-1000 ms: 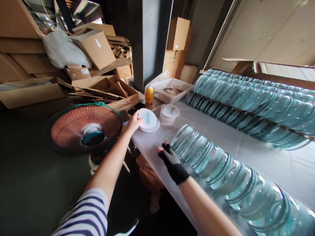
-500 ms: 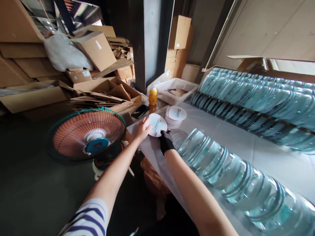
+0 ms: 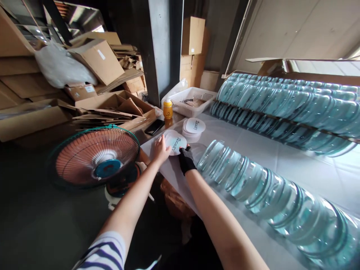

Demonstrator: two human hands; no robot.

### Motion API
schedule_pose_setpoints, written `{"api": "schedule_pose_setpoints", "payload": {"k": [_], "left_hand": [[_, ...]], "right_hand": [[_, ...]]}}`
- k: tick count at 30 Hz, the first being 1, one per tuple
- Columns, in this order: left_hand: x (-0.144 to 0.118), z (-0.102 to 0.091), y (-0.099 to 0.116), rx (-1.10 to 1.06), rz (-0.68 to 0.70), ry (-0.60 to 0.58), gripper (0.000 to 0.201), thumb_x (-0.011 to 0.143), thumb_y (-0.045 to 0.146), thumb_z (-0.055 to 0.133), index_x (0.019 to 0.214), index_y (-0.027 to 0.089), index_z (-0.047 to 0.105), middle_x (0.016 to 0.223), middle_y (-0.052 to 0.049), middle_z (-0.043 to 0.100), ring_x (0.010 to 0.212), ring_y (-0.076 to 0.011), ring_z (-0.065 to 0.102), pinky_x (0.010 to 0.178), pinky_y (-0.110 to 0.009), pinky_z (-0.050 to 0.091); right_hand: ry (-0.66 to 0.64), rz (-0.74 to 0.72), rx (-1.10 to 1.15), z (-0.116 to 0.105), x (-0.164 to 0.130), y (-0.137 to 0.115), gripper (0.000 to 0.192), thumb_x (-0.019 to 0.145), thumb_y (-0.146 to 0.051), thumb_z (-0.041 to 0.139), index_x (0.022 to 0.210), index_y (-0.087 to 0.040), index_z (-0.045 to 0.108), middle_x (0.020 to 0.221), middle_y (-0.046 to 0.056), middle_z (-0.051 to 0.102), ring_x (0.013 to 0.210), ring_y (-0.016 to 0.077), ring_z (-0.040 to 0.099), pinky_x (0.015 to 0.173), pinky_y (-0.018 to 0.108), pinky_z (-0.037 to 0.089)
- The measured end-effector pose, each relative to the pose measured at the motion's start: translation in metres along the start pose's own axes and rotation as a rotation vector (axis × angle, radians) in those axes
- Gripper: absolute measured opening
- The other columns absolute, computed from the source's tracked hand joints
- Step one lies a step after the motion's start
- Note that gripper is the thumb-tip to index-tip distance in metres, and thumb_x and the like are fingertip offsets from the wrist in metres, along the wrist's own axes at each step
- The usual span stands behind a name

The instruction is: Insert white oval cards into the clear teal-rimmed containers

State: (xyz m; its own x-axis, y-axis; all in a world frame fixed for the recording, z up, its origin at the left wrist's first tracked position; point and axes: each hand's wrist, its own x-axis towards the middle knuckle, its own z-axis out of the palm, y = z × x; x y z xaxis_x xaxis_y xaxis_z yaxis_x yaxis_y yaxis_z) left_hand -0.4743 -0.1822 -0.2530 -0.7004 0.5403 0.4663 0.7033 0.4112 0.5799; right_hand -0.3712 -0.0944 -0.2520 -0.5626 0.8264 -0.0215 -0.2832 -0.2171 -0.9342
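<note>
Between my two hands is a small pile of round white cards (image 3: 176,144), the top one printed with "beauty" lettering. Its layers are slightly fanned toward the left. My bare left hand (image 3: 161,150) grips the left edge, thumb toward me. On the right edge, my right hand (image 3: 186,159), in a black fingerless glove, pinches the cards with thumb and fingers. A second stack of the same round cards (image 3: 194,126) stands just beyond on the table (image 3: 270,150). Close to my right hand begins a row of clear glass discs (image 3: 253,183) standing on edge.
A rack of glass discs (image 3: 284,101) fills the table's far right. Behind the cards are a yellow bottle (image 3: 168,109), a phone (image 3: 154,127) and a white plastic basket (image 3: 194,108). At left stand a floor fan (image 3: 98,159) and cardboard boxes (image 3: 98,60).
The cards between my hands now show as a fanned pile, its layers spread leftward. My left hand has shifted along the left edge. The view has turned slightly right.
</note>
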Motion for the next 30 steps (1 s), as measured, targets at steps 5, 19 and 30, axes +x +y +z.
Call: {"api": "schedule_pose_setpoints", "payload": {"k": [5,19,30], "left_hand": [[-0.012,-0.015,0.009,0.027,0.134,-0.06,0.063,0.085,0.024,0.047,0.145,0.009,0.035,0.126,-0.019,0.062,0.124,-0.0293,0.055,0.116,-0.054,0.02],[-0.031,-0.022,-0.004,-0.644,-0.206,0.117,0.054,0.092,0.037,0.038,0.145,0.026,0.033,0.142,-0.015,0.046,0.113,-0.0222,0.061,0.081,-0.033,0.058],[0.007,-0.019,-0.002,0.1,0.081,0.081,0.048,0.086,0.022,0.044,0.133,0.014,0.054,0.132,-0.018,0.058,0.136,-0.0327,0.039,0.113,-0.059,0.023]], "right_hand": [[0.028,-0.041,-0.058,-0.008,-0.005,-0.001,0.045,0.069,-0.031,0.058,0.113,-0.022,0.055,0.108,0.004,0.066,0.098,0.0186,0.059,0.088,0.034,0.048],[0.164,-0.069,-0.029,-0.004,-0.012,-0.001,0.059,0.063,-0.026,0.059,0.121,-0.021,0.05,0.117,0.006,0.061,0.101,0.0196,0.057,0.094,0.037,0.046],[0.235,0.03,0.108,-0.002,-0.015,-0.004,0.024,0.076,-0.037,0.053,0.096,-0.024,0.052,0.089,0.0,0.063,0.078,0.0183,0.06,0.069,0.032,0.051]]}}
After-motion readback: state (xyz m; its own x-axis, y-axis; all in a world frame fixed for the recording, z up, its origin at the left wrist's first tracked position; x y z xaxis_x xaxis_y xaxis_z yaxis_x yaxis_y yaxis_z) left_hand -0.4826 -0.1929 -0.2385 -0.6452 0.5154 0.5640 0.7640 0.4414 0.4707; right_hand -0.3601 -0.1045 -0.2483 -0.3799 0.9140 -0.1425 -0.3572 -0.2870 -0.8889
